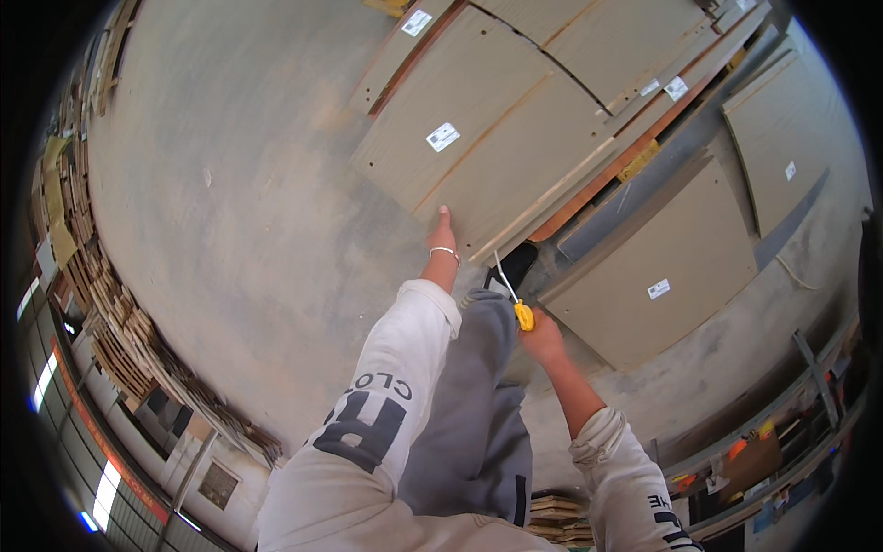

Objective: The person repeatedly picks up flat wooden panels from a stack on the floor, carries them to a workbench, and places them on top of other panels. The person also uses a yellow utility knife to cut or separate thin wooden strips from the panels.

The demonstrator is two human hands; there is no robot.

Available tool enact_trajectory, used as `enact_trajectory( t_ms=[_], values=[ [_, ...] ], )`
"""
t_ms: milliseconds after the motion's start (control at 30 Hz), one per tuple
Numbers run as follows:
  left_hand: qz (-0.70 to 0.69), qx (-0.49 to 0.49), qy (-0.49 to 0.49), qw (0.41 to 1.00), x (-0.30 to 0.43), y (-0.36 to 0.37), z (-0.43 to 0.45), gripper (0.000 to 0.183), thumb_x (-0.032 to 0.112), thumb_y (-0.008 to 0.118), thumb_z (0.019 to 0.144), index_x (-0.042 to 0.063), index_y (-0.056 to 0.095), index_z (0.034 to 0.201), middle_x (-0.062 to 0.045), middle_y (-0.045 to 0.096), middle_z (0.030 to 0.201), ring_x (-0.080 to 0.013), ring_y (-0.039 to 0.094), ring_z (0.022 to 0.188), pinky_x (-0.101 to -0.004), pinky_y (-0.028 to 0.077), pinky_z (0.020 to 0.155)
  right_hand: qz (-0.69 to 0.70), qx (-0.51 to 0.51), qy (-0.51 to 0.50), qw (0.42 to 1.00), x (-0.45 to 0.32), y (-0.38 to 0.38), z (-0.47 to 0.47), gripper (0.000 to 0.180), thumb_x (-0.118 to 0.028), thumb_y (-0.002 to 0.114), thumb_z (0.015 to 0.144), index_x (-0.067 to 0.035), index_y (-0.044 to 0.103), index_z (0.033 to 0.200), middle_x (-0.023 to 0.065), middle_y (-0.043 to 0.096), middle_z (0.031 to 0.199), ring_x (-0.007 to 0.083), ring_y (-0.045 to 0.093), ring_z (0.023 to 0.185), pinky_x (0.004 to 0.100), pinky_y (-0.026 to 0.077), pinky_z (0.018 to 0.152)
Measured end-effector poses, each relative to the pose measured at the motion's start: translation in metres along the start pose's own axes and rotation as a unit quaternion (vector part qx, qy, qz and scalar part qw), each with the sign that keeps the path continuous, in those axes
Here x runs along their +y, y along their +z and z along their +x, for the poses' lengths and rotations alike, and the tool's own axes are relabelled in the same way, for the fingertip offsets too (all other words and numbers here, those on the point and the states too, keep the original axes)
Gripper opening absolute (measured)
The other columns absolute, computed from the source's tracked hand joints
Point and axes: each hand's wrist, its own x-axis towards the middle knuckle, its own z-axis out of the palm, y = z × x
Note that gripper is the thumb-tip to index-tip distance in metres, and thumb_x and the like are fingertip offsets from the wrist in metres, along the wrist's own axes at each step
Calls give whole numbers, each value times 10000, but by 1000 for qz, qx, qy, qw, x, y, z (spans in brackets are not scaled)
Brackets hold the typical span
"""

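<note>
My left hand [443, 231] is at the near corner edge of a grey-brown panel [497, 152], its thumb lying over the top face. The other fingers are hidden below the edge. This panel bears a white label [443, 136] and small holes, and a pale strip runs along its right side. In my right hand [543, 338] is a yellow-handled tool [524, 315] with a long, slim, pale shaft bent near the tip. That tip reaches close to the panel's near right corner; whether they touch is not clear.
Other panels [621, 48] lie beyond, over reddish boards and a grey beam [621, 207]. To the right, a labelled panel [655, 276] lies low, another past it. My shoe [514, 265] is by the near corner. Stacked wood [124, 303] lines the left; metal shelving [817, 379] stands right.
</note>
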Motion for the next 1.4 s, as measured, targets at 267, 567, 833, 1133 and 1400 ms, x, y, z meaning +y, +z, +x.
enact_trajectory(
  t_ms=[267, 567, 833, 1133, 1400],
  values=[
    [12, -81, -13, 997, -20, 6, -32, 811, 559, 665, 817, -117, 507, 1235, -220, 576, 1227, -319, 576, 1048, -424, 448, 923, -36, -13, -16, 999, 14, -29, -3, 270, -197, 658, 768, -41, 596, 980, 227, 646, 913, 422, 609, 914, 465, 493, 771],
    [-205, -154, -60, 965, -29, 8, 18, 699, 459, 670, 856, 2, 441, 1332, -173, 522, 1320, -348, 524, 1184, -555, 397, 992, 37, 52, 43, 997, 59, -29, -8, 238, -194, 630, 777, -66, 599, 976, 204, 656, 932, 409, 615, 920, 467, 496, 769],
    [-193, -181, -103, 959, -6, 28, -57, 725, 467, 700, 823, 44, 441, 1353, -166, 497, 1352, -353, 501, 1214, -570, 380, 1005, 72, 71, 36, 994, 54, -2, -14, 243, -173, 635, 780, -57, 571, 984, 217, 654, 947, 419, 606, 937, 480, 487, 784],
    [-85, -144, -27, 986, -48, 47, -55, 637, 382, 640, 898, -19, 403, 1333, -195, 492, 1324, -360, 498, 1213, -560, 466, 916, 110, 107, 38, 987, 51, 3, -3, 278, -150, 662, 766, -51, 559, 1005, 211, 650, 959, 416, 600, 957, 479, 483, 793],
    [-155, -260, -108, 947, -78, 33, -51, 698, 460, 662, 865, 23, 413, 1349, -157, 507, 1310, -336, 546, 1123, -514, 477, 909, 50, 57, 36, 996, 54, 3, -9, 282, -197, 677, 755, -62, 583, 985, 203, 652, 960, 406, 603, 956, 466, 487, 795]
  ],
)
